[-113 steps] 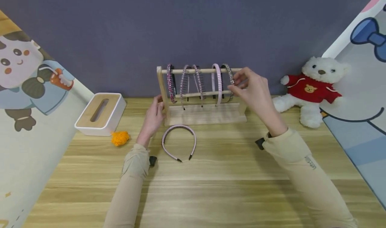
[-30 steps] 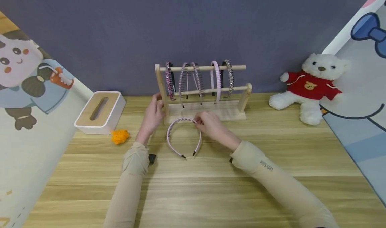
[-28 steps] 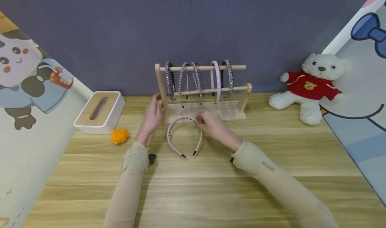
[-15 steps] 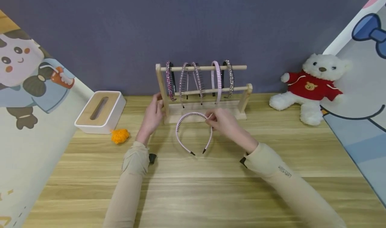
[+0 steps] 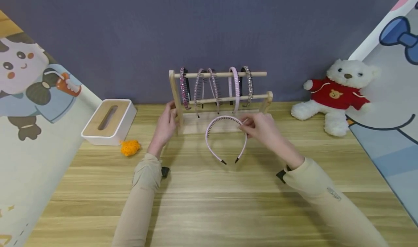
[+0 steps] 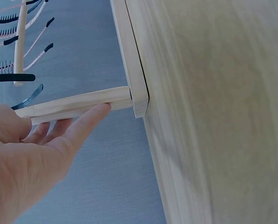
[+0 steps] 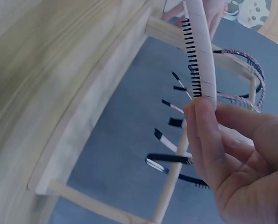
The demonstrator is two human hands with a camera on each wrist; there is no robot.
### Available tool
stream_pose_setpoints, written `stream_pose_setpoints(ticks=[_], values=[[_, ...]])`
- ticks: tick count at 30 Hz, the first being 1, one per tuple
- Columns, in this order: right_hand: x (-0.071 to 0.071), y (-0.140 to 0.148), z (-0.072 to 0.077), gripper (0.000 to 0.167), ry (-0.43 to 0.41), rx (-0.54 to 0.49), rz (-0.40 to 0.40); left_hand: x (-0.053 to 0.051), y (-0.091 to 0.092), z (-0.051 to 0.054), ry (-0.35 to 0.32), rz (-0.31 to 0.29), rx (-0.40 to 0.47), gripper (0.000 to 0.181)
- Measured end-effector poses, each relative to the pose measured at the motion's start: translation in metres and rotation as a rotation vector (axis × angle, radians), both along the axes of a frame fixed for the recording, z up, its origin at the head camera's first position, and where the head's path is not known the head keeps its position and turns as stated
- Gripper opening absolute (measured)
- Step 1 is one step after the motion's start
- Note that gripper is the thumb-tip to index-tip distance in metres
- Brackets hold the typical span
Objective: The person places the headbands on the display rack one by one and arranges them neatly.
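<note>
A thin pale pink headband [image 5: 225, 117] with dark comb teeth inside is pinched between thumb and fingers of my right hand [image 5: 262, 129], on its right side. In the head view it is in front of the wooden headband rack [image 5: 196, 123], its black tips pointing down toward me. The right wrist view shows fingertips on the band [image 7: 205, 56] close up. My left hand [image 5: 166, 125] grips the rack's left upright [image 6: 73, 102], index finger extended along it. Several headbands hang over the rack's rods, including a glittery pink one, a striped pink one [image 5: 236, 91] and a silvery one [image 5: 250, 85].
A white tissue box [image 5: 104, 122] with a wooden lid stands at the left, with a fuzzy orange item [image 5: 130, 148] by its front corner. At the right sits a white teddy bear [image 5: 339, 93] in a red hoodie. A dark wall rises behind the rack.
My right hand has left the silvery headband on the rack and taken the pink headband from the table, carrying it right. The left hand stays on the rack.
</note>
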State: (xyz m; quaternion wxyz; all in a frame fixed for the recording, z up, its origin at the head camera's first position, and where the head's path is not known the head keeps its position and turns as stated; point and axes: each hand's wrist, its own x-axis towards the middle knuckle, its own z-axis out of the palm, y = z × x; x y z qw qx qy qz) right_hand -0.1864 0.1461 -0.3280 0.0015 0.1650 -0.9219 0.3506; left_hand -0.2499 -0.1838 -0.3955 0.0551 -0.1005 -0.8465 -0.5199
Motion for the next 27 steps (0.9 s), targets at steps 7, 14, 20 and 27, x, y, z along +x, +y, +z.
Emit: stream_pose_setpoints(ticks=[7,14,20,27], values=[[0.007,0.013,0.01,0.015,0.026,0.005,-0.009,0.001,0.0,0.001,-0.009,-0.005,0.021,0.045],[0.018,0.031,0.018,0.019,0.058,0.029,-0.039,0.001,0.001,0.002,-0.014,-0.005,0.016,0.046],[0.025,0.046,0.024,0.018,0.091,0.05,-0.041,0.0,0.001,0.001,-0.028,-0.005,0.03,0.047],[0.034,0.065,0.035,0.02,0.142,0.067,-0.099,0.0,0.0,-0.001,-0.022,-0.003,0.021,0.047]])
